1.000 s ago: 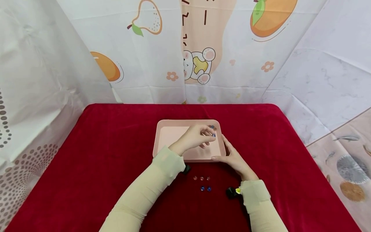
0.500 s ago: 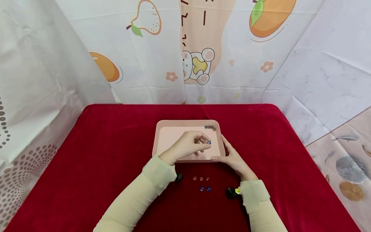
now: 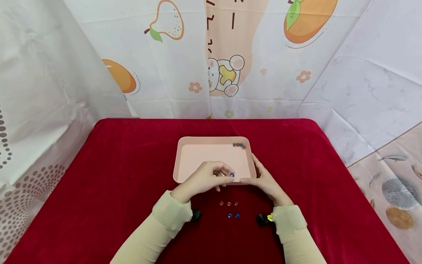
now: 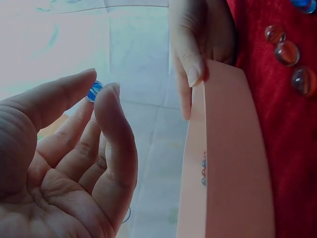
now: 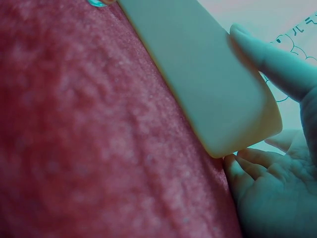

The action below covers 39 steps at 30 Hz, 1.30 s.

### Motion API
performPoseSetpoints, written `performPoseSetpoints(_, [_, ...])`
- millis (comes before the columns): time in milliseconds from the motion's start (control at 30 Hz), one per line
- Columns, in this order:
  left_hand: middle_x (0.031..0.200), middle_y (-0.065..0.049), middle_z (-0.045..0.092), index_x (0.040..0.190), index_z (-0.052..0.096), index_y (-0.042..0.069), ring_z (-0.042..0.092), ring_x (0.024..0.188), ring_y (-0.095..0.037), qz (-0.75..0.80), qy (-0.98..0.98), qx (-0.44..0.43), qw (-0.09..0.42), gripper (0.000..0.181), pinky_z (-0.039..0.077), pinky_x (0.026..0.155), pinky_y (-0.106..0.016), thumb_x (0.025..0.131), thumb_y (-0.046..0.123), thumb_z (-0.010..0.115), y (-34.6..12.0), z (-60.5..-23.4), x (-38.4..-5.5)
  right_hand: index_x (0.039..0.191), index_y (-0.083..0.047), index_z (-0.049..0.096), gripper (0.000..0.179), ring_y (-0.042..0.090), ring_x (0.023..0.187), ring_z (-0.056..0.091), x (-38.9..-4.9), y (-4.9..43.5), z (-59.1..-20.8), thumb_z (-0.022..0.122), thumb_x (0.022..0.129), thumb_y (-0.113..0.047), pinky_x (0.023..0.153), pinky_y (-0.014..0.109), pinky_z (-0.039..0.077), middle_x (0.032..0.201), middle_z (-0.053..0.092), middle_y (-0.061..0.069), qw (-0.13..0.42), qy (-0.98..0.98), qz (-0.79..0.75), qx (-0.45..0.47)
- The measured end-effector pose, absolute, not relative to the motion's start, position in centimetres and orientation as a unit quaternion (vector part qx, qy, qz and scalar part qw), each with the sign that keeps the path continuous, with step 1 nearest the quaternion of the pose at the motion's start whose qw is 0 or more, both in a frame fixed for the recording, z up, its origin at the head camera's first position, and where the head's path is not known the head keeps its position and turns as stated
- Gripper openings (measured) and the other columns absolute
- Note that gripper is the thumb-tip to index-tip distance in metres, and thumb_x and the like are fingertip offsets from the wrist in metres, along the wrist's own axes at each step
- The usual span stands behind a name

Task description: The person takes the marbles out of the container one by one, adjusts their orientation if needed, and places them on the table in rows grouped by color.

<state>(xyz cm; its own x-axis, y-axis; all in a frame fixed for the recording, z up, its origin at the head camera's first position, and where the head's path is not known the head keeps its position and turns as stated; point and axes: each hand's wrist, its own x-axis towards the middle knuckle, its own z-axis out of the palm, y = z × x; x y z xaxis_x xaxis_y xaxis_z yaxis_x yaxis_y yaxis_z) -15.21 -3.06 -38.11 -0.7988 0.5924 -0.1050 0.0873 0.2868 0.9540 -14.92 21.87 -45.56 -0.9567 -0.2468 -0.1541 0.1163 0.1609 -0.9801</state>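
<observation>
Thumb and finger of the left hand (image 3: 206, 178) pinch a blue marble (image 3: 232, 175) at their tips; the hand's other fingers bend loosely and hold nothing. In the head view, the marble appears over the near side of a pink tray (image 3: 194, 154), right of its middle; the left wrist view shows it apart from both the tray and the right hand (image 3: 266, 183). That hand holds the tray's near right corner, thumb on the near rim, fingers against the outside of the right wall.

Inside the tray, 4 small marbles (image 3: 238, 145) sit close together in the far right corner, 2 blue and 2 orange-brown; whether all of them touch cannot be told. On the red-covered table (image 3: 132, 183), between tray and person, 3 red marbles (image 3: 229, 204) form a row with gaps. Nearer the person, 2 dark blue marbles (image 3: 229, 215) lie side by side, just apart.

Pale sleeves (image 3: 148, 234) cover the 2 arms, and a black device (image 3: 262, 219) shows near each wrist. Behind the table hangs a white curtain (image 3: 158, 73) printed with fruit, flowers and a cartoon animal.
</observation>
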Motion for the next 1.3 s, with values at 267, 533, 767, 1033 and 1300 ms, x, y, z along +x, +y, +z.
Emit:
performPoseSetpoints(267, [0.087,-0.003,0.068,0.109,0.071,0.006,0.064,0.081,-0.045,0.553,0.769,0.221,0.232,0.023,0.058,0.061,-0.046,0.091,0.019,0.073,-4.2,-38.9,-14.1,0.16,-0.03,0.008,0.104,0.032,0.135,0.04,-14.9,21.8,-45.5,0.077,0.085,-0.013,0.098,0.021,0.041,0.163,0.023,0.006,0.146,0.744,-0.65,-0.044])
performPoseSetpoints(533, [0.088,-0.01,0.073,0.108,0.071,0.004,0.067,0.075,-0.037,0.534,0.764,0.255,0.258,0.021,0.057,0.056,-0.038,0.091,0.017,0.072,-4.6,-39.9,-13.1,0.16,-0.027,0.006,0.104,0.031,0.138,0.038,-15.0,21.8,-45.4,0.076,0.085,-0.011,0.1,0.019,0.04,0.165,0.02,0.006,0.145,0.742,-0.653,-0.046])
performPoseSetpoints(767, [0.081,0.005,0.071,0.096,0.072,0.013,0.066,0.066,-0.024,0.487,0.782,0.27,0.279,0.011,0.053,0.052,-0.028,0.088,0.019,0.076,-4.8,-39.9,-12.7,0.16,-0.03,0.006,0.105,0.032,0.134,0.043,-15.1,21.8,-45.4,0.077,0.085,-0.014,0.099,0.023,0.041,0.162,0.027,0.009,0.153,0.746,-0.647,-0.04])
performPoseSetpoints(1033, [0.075,0.008,0.07,0.088,0.071,0.018,0.061,0.059,-0.016,0.457,0.8,0.261,0.287,0.009,0.05,0.051,-0.026,0.084,0.019,0.079,-5.0,-40.3,-12.3,0.16,-0.029,0.005,0.105,0.032,0.137,0.04,-15.1,21.7,-45.3,0.076,0.085,-0.011,0.1,0.023,0.039,0.164,0.022,0.007,0.149,0.749,-0.645,-0.039])
performPoseSetpoints(1300, [0.066,0.003,0.07,0.087,0.071,0.014,0.059,0.052,-0.009,0.416,0.814,0.274,0.3,0.01,0.047,0.051,-0.022,0.082,0.014,0.08,-4.8,-41.0,-12.0,0.16,-0.029,0.005,0.106,0.033,0.132,0.044,-14.9,21.8,-45.3,0.077,0.084,-0.013,0.097,0.021,0.042,0.162,0.027,0.01,0.151,0.745,-0.648,-0.04])
